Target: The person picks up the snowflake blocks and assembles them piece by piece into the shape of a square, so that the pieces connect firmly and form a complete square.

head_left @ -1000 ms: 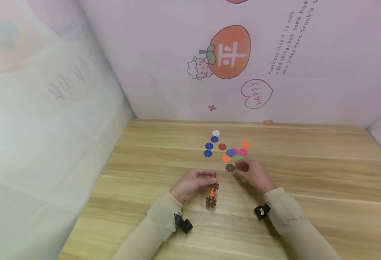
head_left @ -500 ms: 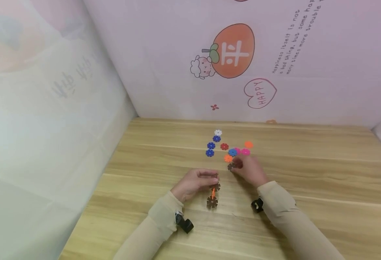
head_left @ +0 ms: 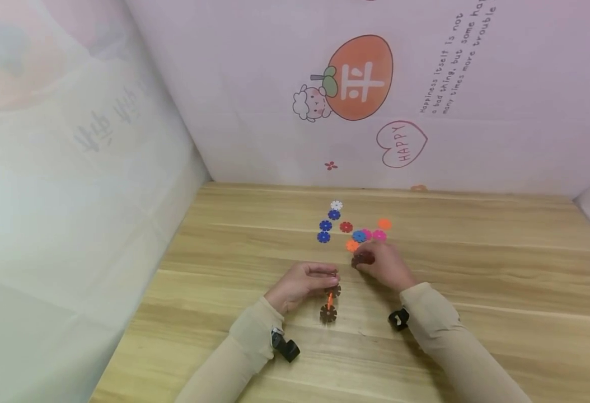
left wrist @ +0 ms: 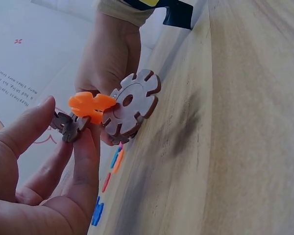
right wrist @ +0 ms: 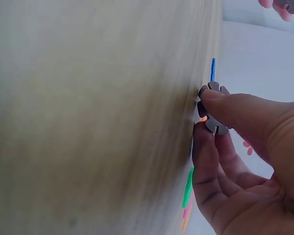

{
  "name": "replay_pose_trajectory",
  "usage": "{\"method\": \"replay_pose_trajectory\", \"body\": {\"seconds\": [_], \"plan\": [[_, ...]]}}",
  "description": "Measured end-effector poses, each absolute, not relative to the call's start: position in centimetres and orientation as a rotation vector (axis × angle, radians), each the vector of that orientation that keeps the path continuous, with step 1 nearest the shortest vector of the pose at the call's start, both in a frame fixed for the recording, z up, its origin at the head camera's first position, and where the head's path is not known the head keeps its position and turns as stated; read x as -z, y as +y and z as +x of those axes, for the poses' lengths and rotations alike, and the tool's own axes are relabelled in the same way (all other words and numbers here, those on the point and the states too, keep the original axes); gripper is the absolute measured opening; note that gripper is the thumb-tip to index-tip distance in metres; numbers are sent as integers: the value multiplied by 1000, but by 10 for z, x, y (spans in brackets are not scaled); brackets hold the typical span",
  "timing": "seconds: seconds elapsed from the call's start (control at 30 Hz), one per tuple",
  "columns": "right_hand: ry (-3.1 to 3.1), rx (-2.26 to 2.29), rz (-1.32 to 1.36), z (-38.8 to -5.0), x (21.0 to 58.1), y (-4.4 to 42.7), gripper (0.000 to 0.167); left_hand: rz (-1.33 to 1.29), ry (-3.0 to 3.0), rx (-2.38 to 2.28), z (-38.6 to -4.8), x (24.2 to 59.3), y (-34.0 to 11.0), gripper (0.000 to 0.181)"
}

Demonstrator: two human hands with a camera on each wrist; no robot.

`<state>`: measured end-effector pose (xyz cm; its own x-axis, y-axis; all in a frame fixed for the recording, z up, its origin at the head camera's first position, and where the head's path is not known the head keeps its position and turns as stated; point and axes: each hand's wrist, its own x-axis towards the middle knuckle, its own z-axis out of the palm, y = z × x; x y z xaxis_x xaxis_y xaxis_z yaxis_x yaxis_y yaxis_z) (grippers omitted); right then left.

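My left hand (head_left: pixel 302 284) pinches one end of a joined chain of notched discs. In the left wrist view the chain shows brown discs (left wrist: pixel 141 93) and an orange piece (left wrist: pixel 90 105) between them, with thumb and fingers on the brown end. The chain's far brown disc (head_left: pixel 328 313) hangs nearest the camera wearer in the head view. To the right, my right hand (head_left: pixel 388 266) pinches a separate brown disc (head_left: pixel 357 259), which the right wrist view shows tilted up between thumb and fingers (right wrist: pixel 204 147).
Beyond the hands lie loose discs: white (head_left: pixel 336 205), several blue (head_left: pixel 325 225), red (head_left: pixel 346 226), light blue (head_left: pixel 359 236), pink (head_left: pixel 379 235) and orange (head_left: pixel 384 224). A green disc (right wrist: pixel 188 188) shows in the right wrist view. A printed cloth wall borders the wooden table (head_left: pixel 254 224).
My right hand has moved left onto the loose brown disc, grasped it and tilted it up. My left hand still holds the chain in nearly the same place.
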<state>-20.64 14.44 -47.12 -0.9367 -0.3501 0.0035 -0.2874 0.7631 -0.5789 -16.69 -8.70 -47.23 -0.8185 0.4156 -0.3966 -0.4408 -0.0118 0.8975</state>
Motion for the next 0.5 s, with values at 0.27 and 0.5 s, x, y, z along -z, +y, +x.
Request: {"method": "replay_pose_trajectory", "body": {"seconds": [0.27,0.5], "plan": [[2757,1057,-515,-199,472,147,20,2,1706,-1857,-167,473,-85,37],[2581,1270,-374,-192,470,145,25,30,1692,-1847,-166,473,-86,37]]}}
